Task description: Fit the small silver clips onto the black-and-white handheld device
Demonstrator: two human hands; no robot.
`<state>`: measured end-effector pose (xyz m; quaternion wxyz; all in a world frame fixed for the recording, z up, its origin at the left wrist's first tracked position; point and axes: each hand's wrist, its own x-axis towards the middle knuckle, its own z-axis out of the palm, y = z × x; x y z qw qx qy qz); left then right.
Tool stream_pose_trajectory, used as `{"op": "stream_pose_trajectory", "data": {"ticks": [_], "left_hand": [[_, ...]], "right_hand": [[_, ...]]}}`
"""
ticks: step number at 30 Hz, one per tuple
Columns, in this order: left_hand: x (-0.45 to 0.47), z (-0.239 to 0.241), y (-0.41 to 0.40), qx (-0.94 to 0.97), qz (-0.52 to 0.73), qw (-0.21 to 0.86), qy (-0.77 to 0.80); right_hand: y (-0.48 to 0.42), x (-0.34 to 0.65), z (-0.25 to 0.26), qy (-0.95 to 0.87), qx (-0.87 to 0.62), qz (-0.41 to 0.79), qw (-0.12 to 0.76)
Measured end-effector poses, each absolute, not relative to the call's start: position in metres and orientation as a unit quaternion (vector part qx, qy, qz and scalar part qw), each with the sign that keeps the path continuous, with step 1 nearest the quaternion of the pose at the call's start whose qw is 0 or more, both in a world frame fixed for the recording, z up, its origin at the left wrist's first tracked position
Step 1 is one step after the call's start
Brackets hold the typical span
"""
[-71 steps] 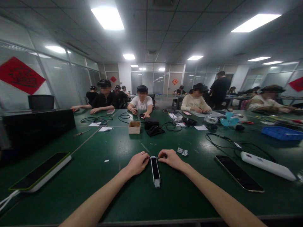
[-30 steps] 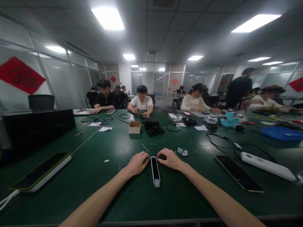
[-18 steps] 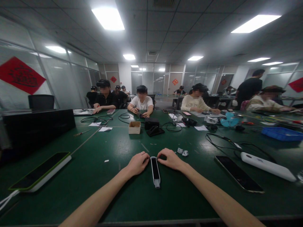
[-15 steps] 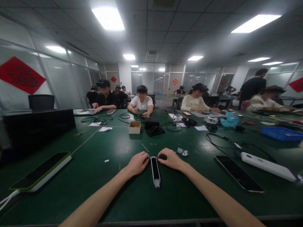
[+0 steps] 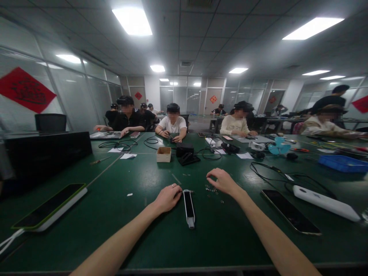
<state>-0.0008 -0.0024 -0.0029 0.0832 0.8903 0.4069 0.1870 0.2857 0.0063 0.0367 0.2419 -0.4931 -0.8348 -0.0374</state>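
Head camera: The left hand (image 5: pixel 168 197) curls at the far end of a slim, dark-faced device (image 5: pixel 189 209) lying on a green table (image 5: pixel 172 249); whether its bent fingers grip the device or only rest beside it cannot be told. The right hand (image 5: pixel 225 181), thumb and fingers parted with nothing visible between them, is poised near scattered small parts (image 5: pixel 213 190). The step appears to be selecting a part; lifting 1 would call for a fine fingertip pinch.

On the table (image 5: pixel 218 237), the left hand (image 5: pixel 167 198) lies just left of the pen-shaped device (image 5: pixel 189 207). Right of the device are small parts (image 5: pixel 213 190), then a smartphone (image 5: pixel 290 211); behind it, leftward, a box (image 5: pixel 163 157).
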Motion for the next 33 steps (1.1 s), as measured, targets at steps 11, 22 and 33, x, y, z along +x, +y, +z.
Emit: {"op": "stream_pose_trajectory", "data": {"ticks": [11,22,33], "left_hand": [[-0.001,-0.001,-0.003,0.893,0.189,0.077,0.400],[0.000,0.001,-0.004,0.891,0.187,0.079,0.406],[0.000,0.000,-0.004,0.889,0.187,0.081,0.409]], "right_hand": [[0.014,0.312,0.030,-0.792,-0.596,0.104,0.083],[0.008,0.301,0.032,-0.806,-0.571,0.140,0.072],[0.009,0.291,0.022,-0.754,-0.629,0.186,0.046]]}}
